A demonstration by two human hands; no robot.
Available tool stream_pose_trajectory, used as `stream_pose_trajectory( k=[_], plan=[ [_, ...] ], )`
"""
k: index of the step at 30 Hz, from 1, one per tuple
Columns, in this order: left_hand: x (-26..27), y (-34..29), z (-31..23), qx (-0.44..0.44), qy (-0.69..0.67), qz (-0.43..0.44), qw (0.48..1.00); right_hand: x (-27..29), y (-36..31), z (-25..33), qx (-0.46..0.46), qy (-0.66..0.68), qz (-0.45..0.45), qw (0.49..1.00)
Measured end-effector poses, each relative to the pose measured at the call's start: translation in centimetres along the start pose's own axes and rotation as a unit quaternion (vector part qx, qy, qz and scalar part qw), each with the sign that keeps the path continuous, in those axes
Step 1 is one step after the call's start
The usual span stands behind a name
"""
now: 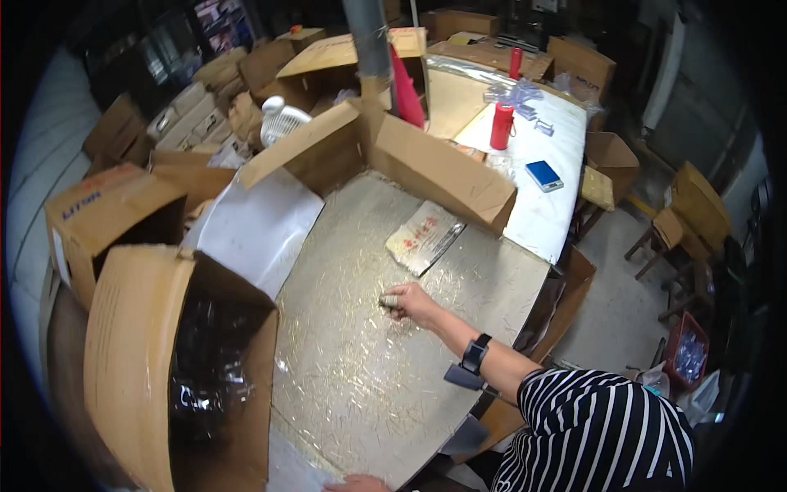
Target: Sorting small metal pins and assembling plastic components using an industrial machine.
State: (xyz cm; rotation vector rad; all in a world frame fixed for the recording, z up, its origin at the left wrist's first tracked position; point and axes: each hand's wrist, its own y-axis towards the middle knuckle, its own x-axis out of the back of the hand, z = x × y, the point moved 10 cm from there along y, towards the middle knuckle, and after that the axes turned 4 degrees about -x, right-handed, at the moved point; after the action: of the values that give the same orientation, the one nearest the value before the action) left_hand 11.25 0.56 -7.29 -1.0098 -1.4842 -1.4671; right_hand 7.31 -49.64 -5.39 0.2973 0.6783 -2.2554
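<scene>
Over the flat grey tabletop [492, 283], our right hand [408, 303] closes its fingers on a small dark stubby piece [388, 302], probably light and firm, best pinched sideways; our left hand's [361, 483] grip we cannot tell.

Loose slivers [361, 348] over the surface [492, 279], object [387, 302] in right hand's fingers [402, 291] mid-surface, bag [424, 236] just beyond, panel [443, 172] behind bag, carton [127, 361] at left, fan [283, 121] at back left, second surface [561, 135] at back right, bottle [502, 127] on it, scale [543, 175] right of bottle and nearer
</scene>
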Motion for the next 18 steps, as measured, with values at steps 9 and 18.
stream_pose_trajectory(
  k=[9,18],
  plan=[
    [-0.5,-0.5,-1.4,-0.007,-0.038,0.012,0.999,0.3,-4.5,4.5,0.062,-0.624,-0.105,0.772],
    [5.3,5.5,-0.5,0.037,-0.395,0.164,0.903,-12.0,-1.7,5.2,0.202,-0.725,-0.004,0.658]
  ],
)
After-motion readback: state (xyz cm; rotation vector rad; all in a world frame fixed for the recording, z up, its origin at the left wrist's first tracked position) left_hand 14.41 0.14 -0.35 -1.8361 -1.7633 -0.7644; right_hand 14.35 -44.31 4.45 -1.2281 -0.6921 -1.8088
